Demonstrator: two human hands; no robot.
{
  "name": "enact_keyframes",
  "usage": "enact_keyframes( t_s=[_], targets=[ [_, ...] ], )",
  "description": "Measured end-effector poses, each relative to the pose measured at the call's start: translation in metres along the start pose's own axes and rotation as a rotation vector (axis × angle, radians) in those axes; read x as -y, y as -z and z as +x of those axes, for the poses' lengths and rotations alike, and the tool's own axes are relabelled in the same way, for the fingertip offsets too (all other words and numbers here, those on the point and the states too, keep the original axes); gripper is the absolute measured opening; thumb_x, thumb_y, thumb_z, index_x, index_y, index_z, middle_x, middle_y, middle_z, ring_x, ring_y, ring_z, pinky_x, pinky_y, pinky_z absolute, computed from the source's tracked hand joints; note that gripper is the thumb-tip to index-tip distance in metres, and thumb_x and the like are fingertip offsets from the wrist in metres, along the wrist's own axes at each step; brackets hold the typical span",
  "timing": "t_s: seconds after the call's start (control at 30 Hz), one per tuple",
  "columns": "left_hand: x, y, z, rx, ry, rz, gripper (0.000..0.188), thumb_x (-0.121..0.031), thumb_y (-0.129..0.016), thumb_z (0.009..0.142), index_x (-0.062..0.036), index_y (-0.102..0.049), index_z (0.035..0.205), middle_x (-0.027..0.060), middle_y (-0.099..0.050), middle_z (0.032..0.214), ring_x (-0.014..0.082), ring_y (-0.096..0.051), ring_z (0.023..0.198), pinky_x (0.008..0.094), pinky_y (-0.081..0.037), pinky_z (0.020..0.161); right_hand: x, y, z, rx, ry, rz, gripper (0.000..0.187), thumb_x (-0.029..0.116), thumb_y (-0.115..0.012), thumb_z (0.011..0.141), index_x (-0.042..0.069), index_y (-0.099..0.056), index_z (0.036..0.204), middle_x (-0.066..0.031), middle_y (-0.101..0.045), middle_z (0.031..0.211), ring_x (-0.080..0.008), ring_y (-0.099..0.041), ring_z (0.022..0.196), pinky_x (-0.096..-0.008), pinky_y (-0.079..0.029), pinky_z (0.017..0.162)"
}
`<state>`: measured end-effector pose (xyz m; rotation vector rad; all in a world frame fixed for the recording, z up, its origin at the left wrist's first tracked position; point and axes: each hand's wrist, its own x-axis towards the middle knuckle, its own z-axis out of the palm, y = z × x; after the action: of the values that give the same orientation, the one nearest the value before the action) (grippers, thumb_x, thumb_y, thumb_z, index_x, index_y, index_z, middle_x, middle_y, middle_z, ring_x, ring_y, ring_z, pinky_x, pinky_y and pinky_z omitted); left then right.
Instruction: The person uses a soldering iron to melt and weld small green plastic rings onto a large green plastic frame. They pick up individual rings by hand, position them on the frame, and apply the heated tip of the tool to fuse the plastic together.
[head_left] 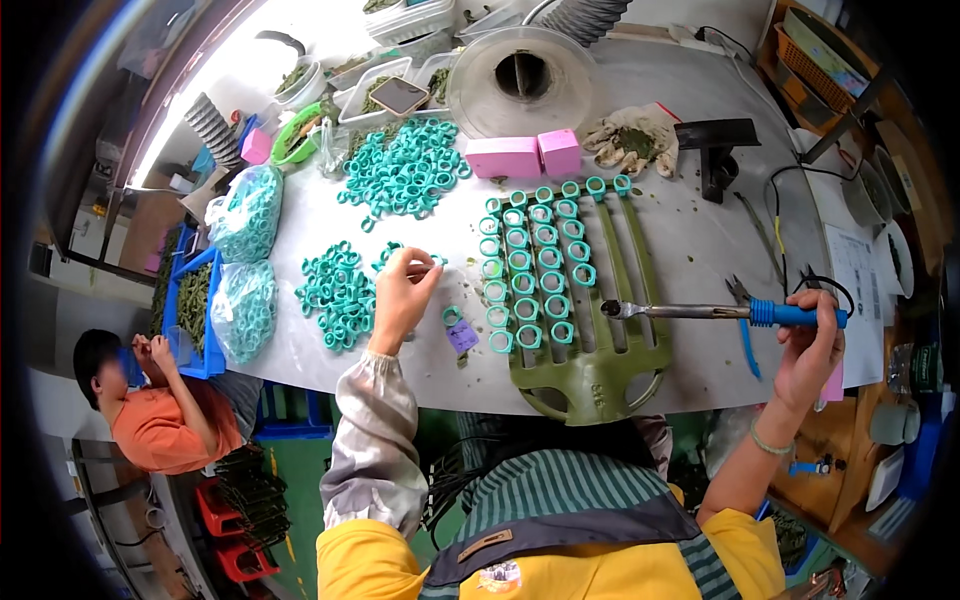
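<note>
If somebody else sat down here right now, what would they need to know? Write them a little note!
Left hand: pinching a teal ring beside the small ring pile.
Right hand: gripping the blue-handled soldering iron, tip over the green rack.
Done: the rack's left and upper prongs hold rings.
Left: the right-hand prongs are mostly bare; more rings lie in the big pile and in bags.

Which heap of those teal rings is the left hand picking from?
The left hand is over the nearer, smaller loose heap; the bigger heap lies farther back, untouched.
</note>
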<state>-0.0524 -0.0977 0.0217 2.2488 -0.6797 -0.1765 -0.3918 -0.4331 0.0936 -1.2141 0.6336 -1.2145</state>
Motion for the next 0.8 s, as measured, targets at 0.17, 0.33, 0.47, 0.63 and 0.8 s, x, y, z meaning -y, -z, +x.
enact_keyframes(
  t_s=[0.17,0.33,0.47,0.63,0.8],
  targets=[
    [-0.082,-0.009,-0.029,0.206,-0.175,-0.431,0.031,0.007,-0.061,0.088,-0.0019,-0.064,0.117,0.0028,-0.049,0.118,0.0095,-0.060,0.095,0.0222,-0.053,0.078,-0.001,-0.001,-0.002,0.013,-0.002,-0.005,0.025,0.025,-0.064,0.093,0.003,-0.065,0.081,-0.0109,-0.067,0.081,-0.0102,-0.054,0.049,-0.0197,-0.044,0.047],
    [-0.133,-0.053,-0.050,0.376,-0.332,-0.361,0.030,0.008,-0.063,0.085,-0.0058,-0.066,0.111,0.0056,-0.056,0.114,0.0166,-0.060,0.103,0.0274,-0.055,0.080,-0.005,0.000,-0.004,0.050,-0.009,-0.004,0.025,0.024,-0.063,0.093,0.002,-0.065,0.081,-0.0111,-0.067,0.082,-0.0110,-0.056,0.052,-0.0208,-0.045,0.047],
    [-0.136,-0.075,-0.043,0.169,-0.611,-0.050,0.032,0.001,-0.071,0.080,-0.0064,-0.067,0.111,0.0095,-0.064,0.113,0.0288,-0.058,0.106,0.0367,-0.050,0.087,-0.015,0.002,-0.005,0.074,-0.035,0.039,0.024,0.022,-0.062,0.094,0.000,-0.065,0.084,-0.0119,-0.068,0.083,-0.0121,-0.057,0.053,-0.0218,-0.046,0.048],
    [-0.134,-0.091,-0.040,0.241,-0.563,-0.068,0.029,-0.002,-0.072,0.079,-0.0061,-0.068,0.108,0.0080,-0.065,0.114,0.0291,-0.058,0.105,0.0379,-0.048,0.089,-0.024,-0.012,-0.012,0.069,-0.060,0.068,0.025,0.020,-0.060,0.095,-0.001,-0.064,0.084,-0.0129,-0.068,0.083,-0.0129,-0.058,0.051,-0.0220,-0.046,0.048],
    [-0.133,-0.085,-0.041,0.251,-0.569,-0.025,0.030,-0.002,-0.072,0.079,-0.0060,-0.068,0.108,0.0083,-0.065,0.113,0.0296,-0.058,0.105,0.0382,-0.048,0.089,-0.013,-0.006,-0.008,0.078,-0.033,0.047,0.024,0.020,-0.060,0.095,-0.001,-0.066,0.084,-0.0114,-0.068,0.082,-0.0121,-0.057,0.051,-0.0203,-0.045,0.046]
  ],
)
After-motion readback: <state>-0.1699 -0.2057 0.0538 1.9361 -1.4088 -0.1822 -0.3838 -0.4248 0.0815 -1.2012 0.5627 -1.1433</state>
